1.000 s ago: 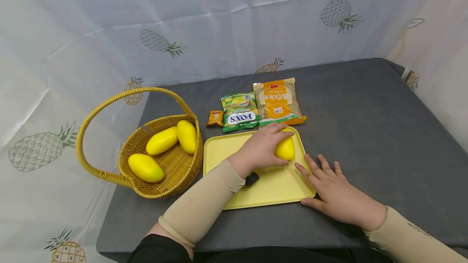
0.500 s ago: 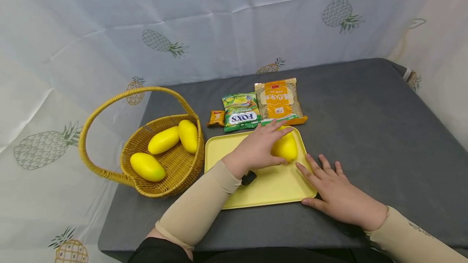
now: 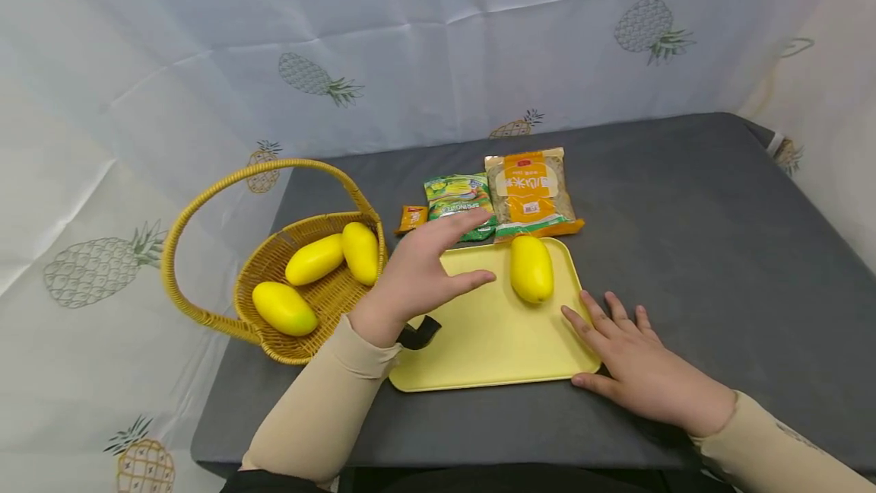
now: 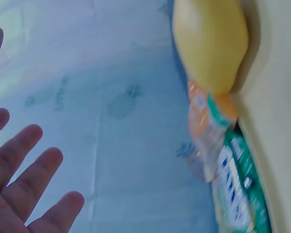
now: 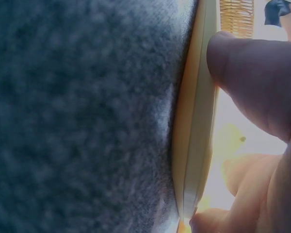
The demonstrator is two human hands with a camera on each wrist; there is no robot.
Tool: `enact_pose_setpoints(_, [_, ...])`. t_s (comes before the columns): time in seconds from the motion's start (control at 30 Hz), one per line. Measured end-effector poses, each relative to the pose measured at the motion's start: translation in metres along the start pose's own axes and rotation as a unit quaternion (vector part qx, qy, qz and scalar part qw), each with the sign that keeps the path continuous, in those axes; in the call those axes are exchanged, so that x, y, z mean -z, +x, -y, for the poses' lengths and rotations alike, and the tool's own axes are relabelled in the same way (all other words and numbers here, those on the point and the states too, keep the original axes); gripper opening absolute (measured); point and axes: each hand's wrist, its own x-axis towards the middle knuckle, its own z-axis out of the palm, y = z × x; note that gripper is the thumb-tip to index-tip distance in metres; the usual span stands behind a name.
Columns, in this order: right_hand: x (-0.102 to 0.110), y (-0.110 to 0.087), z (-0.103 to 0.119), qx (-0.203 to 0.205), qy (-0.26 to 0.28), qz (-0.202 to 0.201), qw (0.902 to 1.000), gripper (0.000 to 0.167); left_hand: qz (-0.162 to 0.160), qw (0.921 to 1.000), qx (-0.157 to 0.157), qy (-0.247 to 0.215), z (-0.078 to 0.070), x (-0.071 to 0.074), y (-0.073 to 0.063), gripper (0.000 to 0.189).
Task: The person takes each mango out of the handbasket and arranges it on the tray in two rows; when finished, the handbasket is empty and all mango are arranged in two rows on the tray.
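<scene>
Left hand spread, empty, over left side of tray. Right hand spread at right rim, probably touching (wrist view blurred). 1 yellow fruit lies on tray, far right. Judged: placement done; next calls for reaching basket.

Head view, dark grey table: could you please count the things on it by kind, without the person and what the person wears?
Yellow oval fruits: 4
Printed plastic packets: 3
Golden woven basket: 1
Pale-yellow rectangular tray: 1
Total: 9
</scene>
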Motion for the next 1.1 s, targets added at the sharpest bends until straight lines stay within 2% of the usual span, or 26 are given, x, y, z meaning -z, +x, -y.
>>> enact_pose_setpoints(0.1, [0.0,0.0,-0.001,0.0,-0.001,-0.001,1.0,0.098,-0.041,0.9991,0.005,0.01,0.004,0.021,-0.01,0.08])
enact_pose_setpoints(0.17, [0.0,-0.001,-0.002,0.0,0.0,-0.002,1.0,0.098,-0.063,0.9976,0.02,0.018,0.008,0.035,-0.016,0.081])
enact_pose_setpoints(0.3, [-0.001,-0.003,-0.005,0.003,-0.002,-0.008,1.0,0.099,-0.098,0.9924,0.066,0.033,0.02,0.059,-0.025,0.083])
enact_pose_setpoints(0.43, [-0.002,-0.003,-0.007,0.014,-0.014,-0.017,0.9996,0.099,-0.109,0.9851,0.121,0.057,0.038,0.078,-0.036,0.083])
enact_pose_setpoints(0.63, [-0.003,-0.001,-0.005,0.011,-0.005,-0.013,0.9998,0.098,-0.075,0.9744,0.197,0.078,0.064,0.095,-0.053,0.078])
enact_pose_setpoints(0.87, [-0.004,-0.002,-0.007,0.012,-0.002,-0.016,0.9998,0.101,-0.031,0.9591,0.27,0.079,0.085,0.102,-0.066,0.075])
enact_pose_setpoints(0.97, [-0.004,-0.001,-0.007,0.011,0.002,-0.015,0.9998,0.1,0.002,0.952,0.297,0.074,0.092,0.103,-0.069,0.079])
enact_pose_setpoints(1.1, [-0.004,-0.001,-0.007,0.013,0.007,-0.014,0.9998,0.1,0.06,0.9447,0.313,0.076,0.099,0.101,-0.069,0.086])
